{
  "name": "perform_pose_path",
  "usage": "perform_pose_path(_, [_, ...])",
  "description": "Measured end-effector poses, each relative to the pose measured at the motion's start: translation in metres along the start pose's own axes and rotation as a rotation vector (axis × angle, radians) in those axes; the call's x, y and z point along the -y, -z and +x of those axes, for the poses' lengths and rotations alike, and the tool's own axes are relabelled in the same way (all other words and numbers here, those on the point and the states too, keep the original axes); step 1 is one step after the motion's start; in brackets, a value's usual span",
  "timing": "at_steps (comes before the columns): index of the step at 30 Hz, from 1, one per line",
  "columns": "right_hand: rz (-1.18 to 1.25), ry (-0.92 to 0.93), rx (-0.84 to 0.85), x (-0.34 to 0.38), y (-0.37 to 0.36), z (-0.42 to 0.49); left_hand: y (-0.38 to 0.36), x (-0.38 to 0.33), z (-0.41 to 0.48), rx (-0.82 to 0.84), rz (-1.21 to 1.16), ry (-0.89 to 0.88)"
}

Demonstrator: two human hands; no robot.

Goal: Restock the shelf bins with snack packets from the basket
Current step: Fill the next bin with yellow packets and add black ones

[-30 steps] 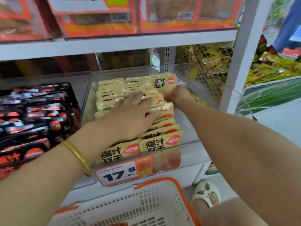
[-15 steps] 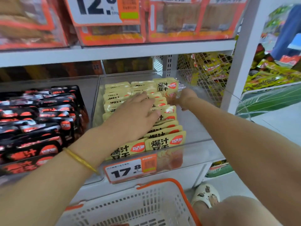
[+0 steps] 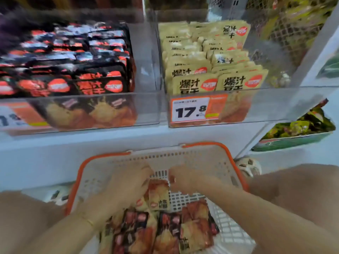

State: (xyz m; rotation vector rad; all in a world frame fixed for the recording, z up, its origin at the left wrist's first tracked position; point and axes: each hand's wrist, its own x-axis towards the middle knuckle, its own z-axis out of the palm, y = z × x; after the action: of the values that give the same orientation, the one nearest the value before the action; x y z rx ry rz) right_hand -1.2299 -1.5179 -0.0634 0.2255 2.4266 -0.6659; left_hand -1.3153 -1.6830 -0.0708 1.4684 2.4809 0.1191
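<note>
Shelf first, L to R: black bin [image 3: 77, 110] sat packed w/ black pkts [image 3: 64, 57]. Beside it, yellow bin [image 3: 275, 103] held two tidy rows of yellow pkts [image 3: 211, 57] behind the 17.8 price tag [image 3: 190, 110], w/ bare room along its right side.

What changed: half a sec earlier both hands were up in the yellow bin, squaring those rows. Now both had dropped into the basket [image 3: 236, 173] below the shelf, and the view had tipped down w/ them.

Left hand [image 3: 128, 186] lay curled over the basket pile [image 3: 165, 231], fingers down at the left edge of a loose yellow pkt [image 3: 158, 193]. Too blurred to tell if its grip was clamped on anything. That pkt lay on top of the pile, betw. the two hands. Right hand [image 3: 183, 180] had its grip bunched together on the pkt's top right corner, pinching it.

Meaning, as I judged it: last batch was seated and a new pick had begun. Basket still held a mix of black and yellow pkts, so restock wasn't near done. Each pkt would need sorting to its own bin.
</note>
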Motion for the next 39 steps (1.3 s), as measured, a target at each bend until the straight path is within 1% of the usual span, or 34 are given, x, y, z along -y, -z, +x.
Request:
perform_pose_path(1, [0.016, -0.042, 0.057, -0.011, -0.026, 0.027, -0.010, 0.008, 0.000, 0.053, 0.019, 0.031])
perform_pose_path(2, [0.046, -0.103, 0.093, -0.022, -0.049, 0.050, -0.019, 0.012, -0.001, 0.073, 0.012, 0.090])
perform_pose_path(3, [0.091, -0.164, 0.107, -0.032, -0.072, 0.068, -0.028, 0.017, -0.003, 0.107, 0.024, 0.115])
perform_pose_path(7, [0.461, -0.416, 0.032, -0.052, -0.136, 0.110, -0.043, 0.024, 0.002, 0.042, -0.002, 0.129])
perform_pose_path(10, [0.683, -0.551, 0.029, -0.043, -0.157, 0.128, -0.049, 0.026, 0.004, 0.069, 0.007, 0.123])
perform_pose_path(12, [0.816, -0.645, -0.046, -0.038, -0.165, 0.138, -0.048, 0.025, 0.006, 0.115, 0.048, 0.150])
perform_pose_path(14, [0.908, -0.682, -0.102, -0.039, -0.166, 0.143, -0.046, 0.022, 0.009, 0.103, 0.064, 0.164])
perform_pose_path(15, [0.912, -0.683, -0.122, -0.039, -0.163, 0.141, -0.043, 0.021, 0.010, 0.096, 0.066, 0.163])
perform_pose_path(16, [0.891, -0.664, -0.154, -0.039, -0.158, 0.136, -0.042, 0.018, 0.011, 0.102, 0.058, 0.162])
perform_pose_path(18, [0.700, -0.579, -0.229, -0.040, -0.140, 0.122, -0.039, 0.014, 0.014, 0.113, 0.008, 0.148])
perform_pose_path(20, [0.508, -0.436, -0.232, -0.034, -0.110, 0.100, -0.036, 0.008, 0.018, 0.124, -0.063, 0.124])
perform_pose_path(22, [0.365, -0.286, -0.195, -0.028, -0.072, 0.071, -0.026, -0.001, 0.023, 0.108, -0.118, 0.085])
perform_pose_path(24, [0.290, -0.167, -0.193, -0.019, -0.029, 0.032, -0.011, -0.013, 0.025, 0.105, -0.214, 0.070])
perform_pose_path(26, [0.278, -0.057, -0.229, -0.011, 0.009, -0.015, 0.013, -0.030, 0.028, 0.095, -0.350, 0.063])
perform_pose_path(28, [0.356, 0.009, -0.352, -0.009, 0.037, -0.060, 0.044, -0.051, 0.029, 0.050, -0.444, 0.010])
perform_pose_path(30, [0.552, 0.064, -0.550, -0.013, 0.056, -0.099, 0.079, -0.075, 0.031, -0.044, -0.493, -0.052])
perform_pose_path(31, [0.723, 0.086, -0.639, -0.016, 0.062, -0.116, 0.097, -0.087, 0.033, -0.096, -0.538, -0.080])
perform_pose_path(32, [0.951, 0.117, -0.685, -0.020, 0.067, -0.129, 0.114, -0.098, 0.035, -0.158, -0.593, -0.104])
perform_pose_path(33, [1.176, 0.168, -0.693, -0.023, 0.072, -0.142, 0.130, -0.110, 0.038, -0.219, -0.644, -0.118])
perform_pose_path(34, [1.348, 0.229, -0.676, -0.027, 0.076, -0.152, 0.147, -0.121, 0.041, -0.293, -0.699, -0.134])
perform_pose_path(35, [1.425, 0.283, -0.657, -0.030, 0.080, -0.161, 0.161, -0.131, 0.046, -0.356, -0.741, -0.138])
perform_pose_path(36, [1.435, 0.327, -0.655, -0.030, 0.087, -0.168, 0.175, -0.141, 0.052, -0.403, -0.777, -0.145])
perform_pose_path(37, [1.389, 0.345, -0.691, -0.031, 0.097, -0.174, 0.188, -0.150, 0.060, -0.443, -0.791, -0.160])
perform_pose_path(38, [1.337, 0.343, -0.765, -0.030, 0.111, -0.179, 0.199, -0.157, 0.070, -0.484, -0.793, -0.176])
perform_pose_path(39, [1.283, 0.327, -0.890, -0.032, 0.127, -0.183, 0.209, -0.162, 0.080, -0.529, -0.779, -0.182])
